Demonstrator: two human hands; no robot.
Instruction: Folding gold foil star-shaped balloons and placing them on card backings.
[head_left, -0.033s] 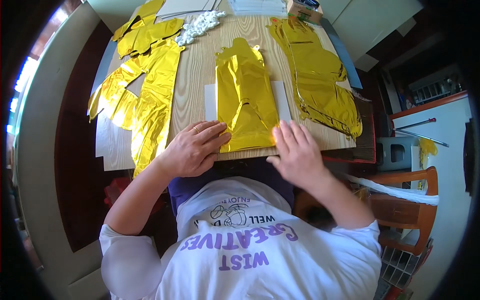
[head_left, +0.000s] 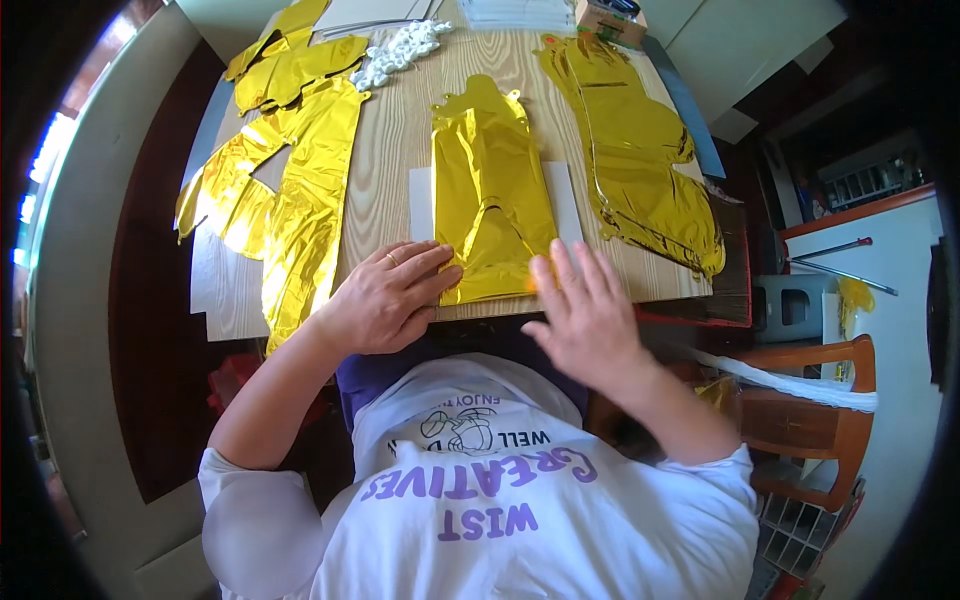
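Observation:
A folded gold foil sheet (head_left: 490, 185), seemingly a flat balloon with a tabbed top end, lies in front of me at the table's near edge. Under it, a white card (head_left: 567, 200) sticks out on both sides. My left hand (head_left: 390, 295) rests on the foil's lower left corner, its fingers stretched flat and a ring on one of them. At the lower right corner, my right hand (head_left: 585, 315) touches the foil with spread, straight fingers, slightly blurred. An orange patch shows by its fingertips. Neither hand grips anything.
More gold foil pieces (head_left: 315, 190) lie along the left side of the wooden table (head_left: 390, 170), and another gold foil sheet (head_left: 640, 150) on the right. Small white bundles (head_left: 400, 55) and a cardboard box (head_left: 610, 22) sit at the back. A wooden chair (head_left: 800, 415) stands right.
My right hand has shifted slightly left along the foil's near edge, its fingers a little more spread. My left hand and the foil have stayed put.

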